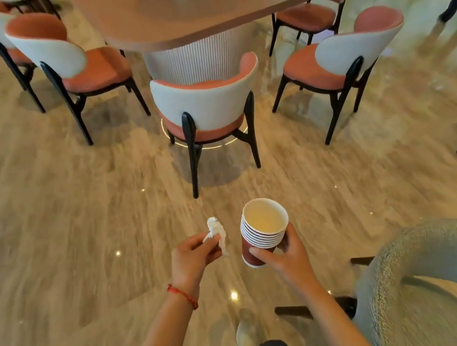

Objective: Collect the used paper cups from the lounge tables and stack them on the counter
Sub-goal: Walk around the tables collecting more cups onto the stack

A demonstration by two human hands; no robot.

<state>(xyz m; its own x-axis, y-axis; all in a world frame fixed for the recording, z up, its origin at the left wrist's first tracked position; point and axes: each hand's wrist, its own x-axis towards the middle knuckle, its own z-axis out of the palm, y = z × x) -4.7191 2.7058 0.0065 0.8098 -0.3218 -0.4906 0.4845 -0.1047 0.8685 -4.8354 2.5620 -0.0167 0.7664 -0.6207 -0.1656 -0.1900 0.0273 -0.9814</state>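
In the head view, we held a nested stack of paper cups (263, 233) in our right hand (285, 252), fingers curled round its dark red wall, above the floor and well short of the table (172, 20). Our left hand (193, 257) pinched a crumpled tissue (217, 232). We judged collection well advanced, several cups being nested already. No counter was in view, so the stacking step remained. Whether cups were left on the table's far edge, we could not tell.

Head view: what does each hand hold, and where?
Right hand grips the nested stack of dark-red paper cups round its side; left hand pinches a crumpled white tissue.
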